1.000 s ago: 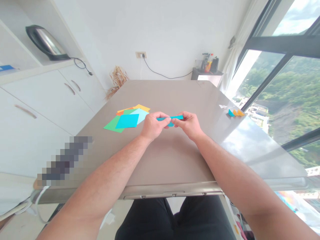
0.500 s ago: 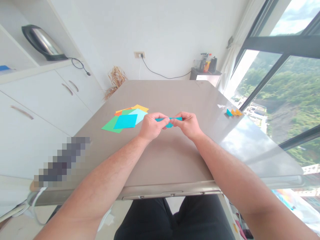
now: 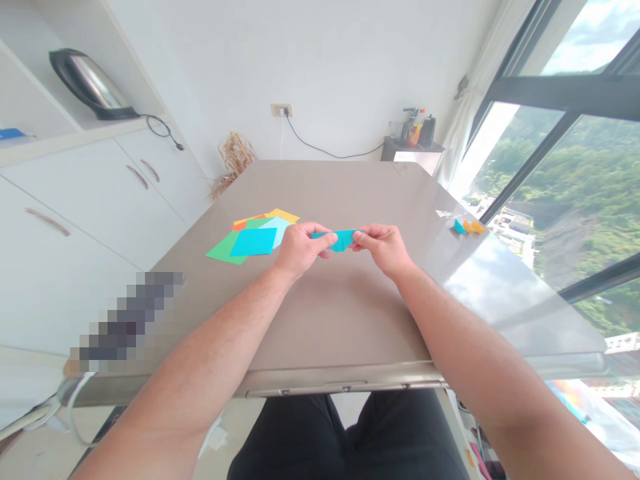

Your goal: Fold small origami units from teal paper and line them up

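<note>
A folded piece of blue origami paper [image 3: 343,241] is held above the middle of the table, its wide edge up and its lower side tapering. My left hand [image 3: 303,248] pinches its left end between thumb and fingers. At the right end, my right hand [image 3: 384,247] grips it the same way. The fingers behind the paper are partly hidden. Just left of my left hand lie loose coloured sheets, with a blue sheet [image 3: 253,242] on top of a green sheet [image 3: 224,250], and a pale blue sheet [image 3: 281,227] and an orange-yellow sheet [image 3: 284,215] behind.
Small folded paper pieces, a blue one [image 3: 459,227] and orange ones [image 3: 473,227], sit near the right edge of the grey-brown table [image 3: 345,320]. A pixelated dark object [image 3: 130,323] lies at the left edge. A kettle [image 3: 93,85] stands on the left shelf.
My thumbs have moved apart from the middle of the blue paper out to its ends, and my right hand has shifted slightly right. More of the paper's folded face now shows.
</note>
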Available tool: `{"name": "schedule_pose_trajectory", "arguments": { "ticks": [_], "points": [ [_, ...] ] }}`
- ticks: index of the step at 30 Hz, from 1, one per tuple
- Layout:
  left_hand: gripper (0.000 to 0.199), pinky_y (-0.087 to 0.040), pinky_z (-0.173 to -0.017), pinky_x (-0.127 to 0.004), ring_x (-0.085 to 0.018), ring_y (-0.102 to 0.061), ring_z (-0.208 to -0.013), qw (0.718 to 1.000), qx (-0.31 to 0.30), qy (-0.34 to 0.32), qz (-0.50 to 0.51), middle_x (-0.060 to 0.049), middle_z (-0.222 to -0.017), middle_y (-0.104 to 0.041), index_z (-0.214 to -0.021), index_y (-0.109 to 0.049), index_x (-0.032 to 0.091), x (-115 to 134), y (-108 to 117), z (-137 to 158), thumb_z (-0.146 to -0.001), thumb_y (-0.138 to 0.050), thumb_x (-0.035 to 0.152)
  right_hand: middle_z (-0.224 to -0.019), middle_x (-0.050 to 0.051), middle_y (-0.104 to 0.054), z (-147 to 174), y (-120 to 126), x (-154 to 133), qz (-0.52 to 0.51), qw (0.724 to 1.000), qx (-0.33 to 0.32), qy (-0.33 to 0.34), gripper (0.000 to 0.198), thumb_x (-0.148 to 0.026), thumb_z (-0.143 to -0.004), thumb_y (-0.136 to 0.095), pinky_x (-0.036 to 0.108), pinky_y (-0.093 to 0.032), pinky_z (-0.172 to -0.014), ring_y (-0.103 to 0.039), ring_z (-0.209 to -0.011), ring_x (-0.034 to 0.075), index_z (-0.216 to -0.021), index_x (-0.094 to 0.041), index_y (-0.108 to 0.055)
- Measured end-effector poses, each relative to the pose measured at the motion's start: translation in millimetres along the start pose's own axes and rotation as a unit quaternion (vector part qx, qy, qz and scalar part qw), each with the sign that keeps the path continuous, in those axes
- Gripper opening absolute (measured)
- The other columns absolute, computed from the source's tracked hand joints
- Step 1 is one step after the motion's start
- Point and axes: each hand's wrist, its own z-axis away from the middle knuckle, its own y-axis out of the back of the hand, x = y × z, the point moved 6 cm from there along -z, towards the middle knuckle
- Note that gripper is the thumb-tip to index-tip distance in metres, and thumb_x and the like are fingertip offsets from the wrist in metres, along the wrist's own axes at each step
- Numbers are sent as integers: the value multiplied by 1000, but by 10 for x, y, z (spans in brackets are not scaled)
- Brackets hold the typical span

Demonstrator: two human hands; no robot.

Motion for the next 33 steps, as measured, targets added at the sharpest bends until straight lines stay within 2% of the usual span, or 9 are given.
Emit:
{"name": "schedule_pose_trajectory", "arguments": {
  "ticks": [4, 9, 17, 19, 22, 23, 26, 29, 33],
  "points": [
    [29, -58, -58, -28, -20, -73, -70, 999, -8, 0, 40, -7, -75, -76, -80, -75, 14, 10, 13, -15, -71, -84, 41, -73, 4, -75, 3, 79, -1, -2, 1000, 27, 0, 30, -51, -73, -80, 36, -56, -77, -67, -71, 18, -78, -21, -79],
    [30, -61, -64, -31, -20, -73, -71, 998, -11, 2, 63, -7, -75, -74, -82, -73, 14, 10, 16, -26, -72, -81, 41, -72, 4, -75, 1, 85, 22, -7, 999, 35, -2, 30, -51, -73, -79, 36, -56, -77, -67, -70, 18, -78, -21, -78],
    [33, -62, -69, -36, -23, -76, -77, 996, -41, 26, 78, -9, -82, -77, -87, -72, 14, -8, -9, -34, -76, -76, 44, -75, 6, -75, -28, 85, 44, -14, 1000, 21, -14, 33, -51, -77, -74, 36, -58, -76, -69, -73, 19, -83, -19, -76],
    [31, -62, -69, -35, -23, -75, -76, 998, -7, 19, 67, -8, -80, -76, -84, -72, 14, -40, 37, -59, -76, -76, 43, -81, 6, -76, -35, 129, 60, 3, 998, 66, -8, 34, -50, -80, -71, 36, -58, -75, -70, -75, 20, -92, -19, -76],
    [25, -59, -66, -32, -21, -73, -70, 995, 103, -13, 1, -4, -72, -74, -76, -70, 17, -74, 165, -78, -78, -74, 42, -90, 6, -77, 27, 203, 0, 102, 973, 205, 36, 33, -46, -83, -67, 37, -57, -76, -70, -77, 21, -103, -21, -76],
    [23, -58, -66, -31, -20, -72, -68, 989, 137, -31, -39, -3, -69, -73, -74, -70, 18, -65, 194, -68, -79, -73, 41, -89, 6, -77, 53, 172, -36, 140, 963, 223, 50, 31, -45, -83, -67, 38, -57, -79, -70, -78, 21, -101, -22, -77],
    [19, -55, -72, -30, -19, -69, -70, 966, 176, -105, -159, -2, -69, -73, -72, -72, 22, 28, 156, 1, -83, -70, 38, -87, 7, -78, 76, -67, -80, 185, 969, 154, 51, 29, -47, -85, -67, 38, -56, -83, -72, -85, 24, -94, -23, -79],
    [16, -55, -85, -32, -22, -72, -86, 955, 111, -181, -205, -4, -88, -79, -84, -77, 24, 126, -41, 85, -86, -68, 37, -97, 6, -79, 79, -229, -79, 148, 983, 98, 37, 33, -51, -80, -73, 37, -56, -86, -73, -94, 25, -98, -24, -79],
    [16, -52, -99, -36, -25, -72, -106, 952, 25, -225, -205, -7, -109, -79, -95, -78, 26, 175, -250, 162, -88, -66, 32, -95, 6, -79, 36, -209, -17, 104, 989, 97, 26, 38, -49, -74, -79, 37, -57, -85, -73, -90, 24, -101, -22, -78]
  ]
}}
